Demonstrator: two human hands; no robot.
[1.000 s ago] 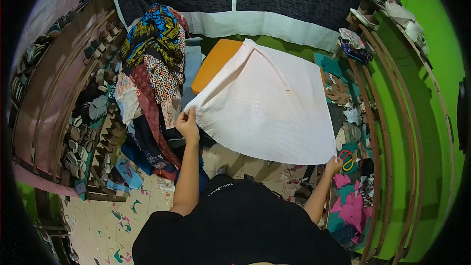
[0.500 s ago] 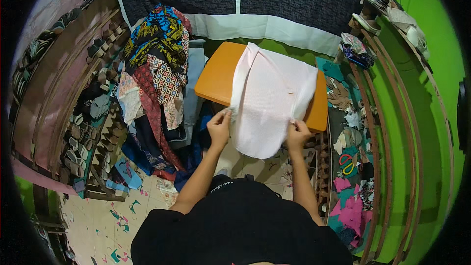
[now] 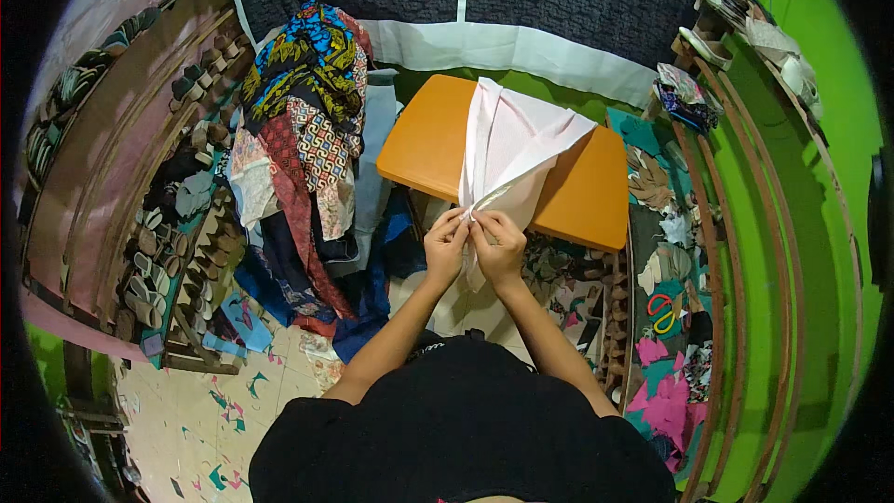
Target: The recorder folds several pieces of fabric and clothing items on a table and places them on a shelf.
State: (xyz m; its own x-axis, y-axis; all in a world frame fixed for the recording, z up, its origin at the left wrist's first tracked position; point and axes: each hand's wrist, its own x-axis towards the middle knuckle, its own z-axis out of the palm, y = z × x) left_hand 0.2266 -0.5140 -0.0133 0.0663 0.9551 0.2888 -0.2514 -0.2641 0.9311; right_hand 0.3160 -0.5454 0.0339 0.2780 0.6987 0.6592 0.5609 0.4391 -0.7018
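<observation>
A pale pink-and-white cloth (image 3: 507, 135) lies over an orange tabletop (image 3: 424, 144), its near end gathered toward me past the table's front edge. My left hand (image 3: 446, 244) pinches one edge of the cloth. Right beside it, my right hand (image 3: 499, 244) pinches the other edge, so the fingertips of both hands meet at the gathered point. Below the hands a narrow tail of the cloth hangs down. The folds hide exactly how the two edges overlap between my fingers.
Left of the table rises a heap of patterned fabrics (image 3: 312, 121). Racks of shoes (image 3: 149, 279) line the left side. On the right, scissors with red and yellow handles (image 3: 663, 314) lie among scraps such as pink pieces (image 3: 666, 410). A dark curtain (image 3: 559, 0) hangs behind.
My right hand has moved left to meet my left hand, bringing the cloth's right edge across. The cloth, spread wide before, is now drawn together into a narrow gather.
</observation>
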